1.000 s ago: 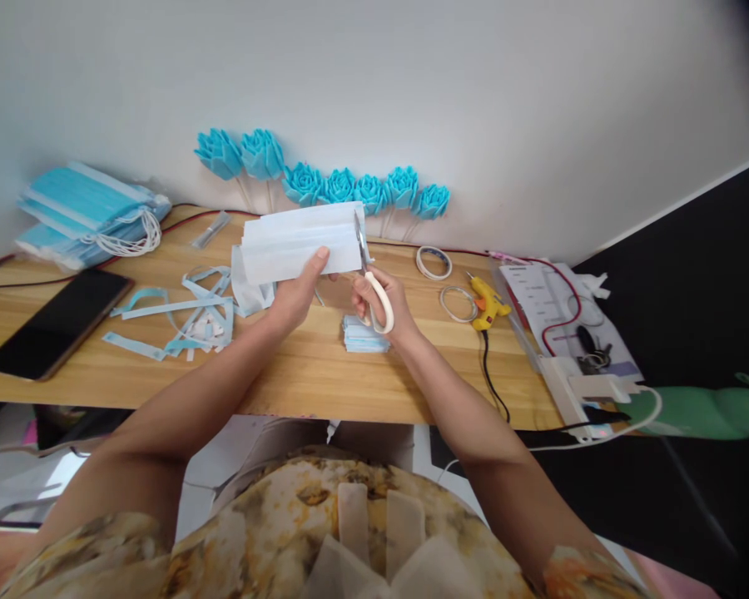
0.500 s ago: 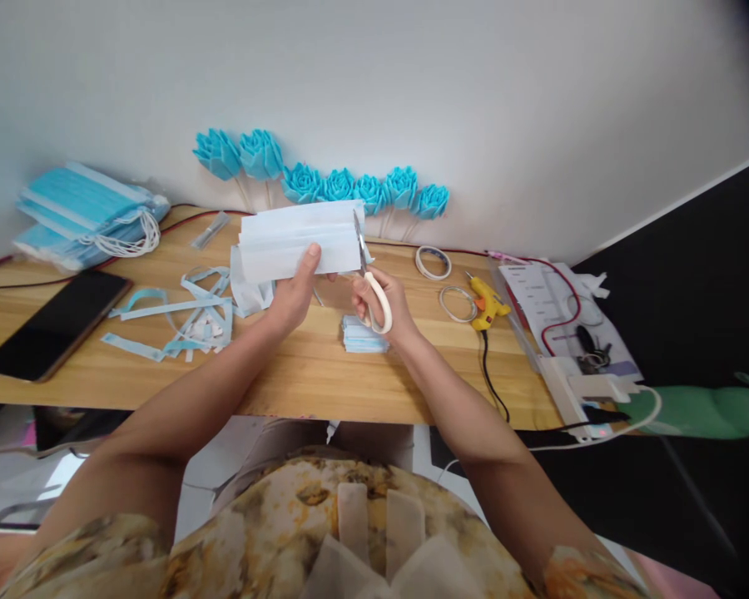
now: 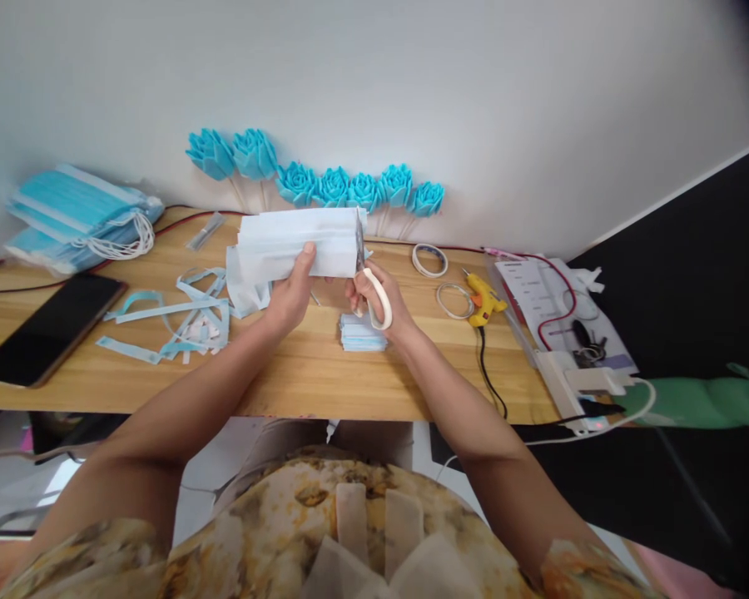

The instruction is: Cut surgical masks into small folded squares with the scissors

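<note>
My left hand (image 3: 295,289) grips a pale layered face mask sheet (image 3: 300,241), thumb on top and fingers underneath. In my right hand (image 3: 384,304) is a pair of scissors with cream handles (image 3: 379,299); its blades lie along the right end of the sheet. Below the scissors a small stack of cut mask pieces (image 3: 362,334) rests on the table. More pale mask material (image 3: 245,287) lies to the left of my left hand, partly hidden. Farther left are loose blue-white cut strips (image 3: 181,312).
Several blue fabric flowers (image 3: 334,185) on sticks lean against the wall. Masks (image 3: 81,208) and a phone (image 3: 50,329) lie left. To the right are tape rolls (image 3: 429,260), a yellow glue gun (image 3: 485,299), papers (image 3: 537,291), keys (image 3: 590,349) and a power strip (image 3: 565,391) with cables.
The scissor blades have come closer together along the sheet's right end, and the sheet sits slightly lower. The whole view has shifted a little.
</note>
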`<control>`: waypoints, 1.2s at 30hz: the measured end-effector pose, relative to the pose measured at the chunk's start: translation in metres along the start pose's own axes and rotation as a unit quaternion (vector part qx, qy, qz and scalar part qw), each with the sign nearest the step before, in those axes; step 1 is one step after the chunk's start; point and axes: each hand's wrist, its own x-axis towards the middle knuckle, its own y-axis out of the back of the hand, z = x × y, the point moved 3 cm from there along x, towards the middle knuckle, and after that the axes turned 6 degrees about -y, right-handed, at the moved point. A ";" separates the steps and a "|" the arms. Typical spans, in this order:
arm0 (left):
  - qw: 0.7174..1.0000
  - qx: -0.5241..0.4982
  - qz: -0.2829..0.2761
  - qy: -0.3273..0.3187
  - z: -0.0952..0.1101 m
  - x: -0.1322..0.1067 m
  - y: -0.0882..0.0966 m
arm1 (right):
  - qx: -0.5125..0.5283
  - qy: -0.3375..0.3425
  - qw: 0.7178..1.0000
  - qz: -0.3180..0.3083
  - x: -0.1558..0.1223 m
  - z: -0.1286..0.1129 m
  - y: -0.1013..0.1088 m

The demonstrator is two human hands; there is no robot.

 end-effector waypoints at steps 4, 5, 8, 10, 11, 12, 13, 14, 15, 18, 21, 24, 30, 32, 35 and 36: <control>1.000 0.000 -0.022 0.012 0.001 -0.004 -0.003 | -0.006 0.001 1.000 0.010 -0.001 -0.002 0.001; 1.000 -0.003 -0.026 0.007 0.001 -0.005 -0.004 | -0.007 0.001 1.000 0.015 -0.001 -0.002 0.001; 0.999 0.001 -0.043 -0.006 0.001 -0.007 -0.006 | -0.006 0.002 0.999 0.035 -0.002 -0.004 0.001; 0.999 0.008 -0.049 -0.008 0.001 -0.007 -0.007 | 0.005 0.000 0.999 0.042 -0.002 -0.004 0.001; 0.999 0.010 -0.050 -0.010 0.000 -0.007 -0.007 | 0.012 -0.003 0.999 0.043 -0.002 -0.003 0.001; 0.999 0.012 -0.048 -0.012 0.000 -0.007 -0.007 | 0.017 -0.006 0.999 0.043 -0.002 -0.003 0.001; 0.999 0.014 -0.044 -0.014 -0.001 -0.007 -0.007 | 0.020 -0.009 0.999 0.043 -0.003 -0.003 0.000; 0.999 0.015 -0.044 -0.017 -0.001 -0.007 -0.007 | 0.021 -0.011 0.999 0.043 -0.003 -0.002 0.000; 0.999 0.015 -0.043 -0.019 -0.001 -0.007 -0.007 | 0.021 -0.012 0.999 0.044 -0.003 -0.002 0.000; 0.999 0.007 -0.048 -0.022 -0.002 -0.006 -0.007 | 0.025 -0.015 0.998 0.047 -0.003 -0.002 0.000; 0.999 0.002 -0.045 -0.022 -0.002 -0.005 -0.007 | 0.030 -0.014 0.998 0.047 -0.004 -0.002 -0.001; 0.999 0.005 -0.048 -0.016 0.000 -0.006 -0.007 | 0.033 -0.009 0.998 0.049 -0.004 -0.002 -0.001; 0.999 0.012 -0.040 -0.011 -0.001 -0.006 -0.006 | 0.042 0.000 0.998 0.052 -0.004 0.000 -0.001; 0.999 0.008 -0.044 -0.014 -0.003 -0.006 -0.006 | 0.042 0.000 0.998 0.051 -0.004 0.000 -0.001; 0.999 -0.005 -0.045 -0.015 -0.005 -0.005 -0.006 | 0.039 -0.004 0.998 0.056 -0.004 -0.001 -0.001; 0.999 -0.011 -0.044 -0.014 -0.006 -0.005 -0.006 | 0.040 -0.005 0.998 0.057 -0.005 -0.001 -0.001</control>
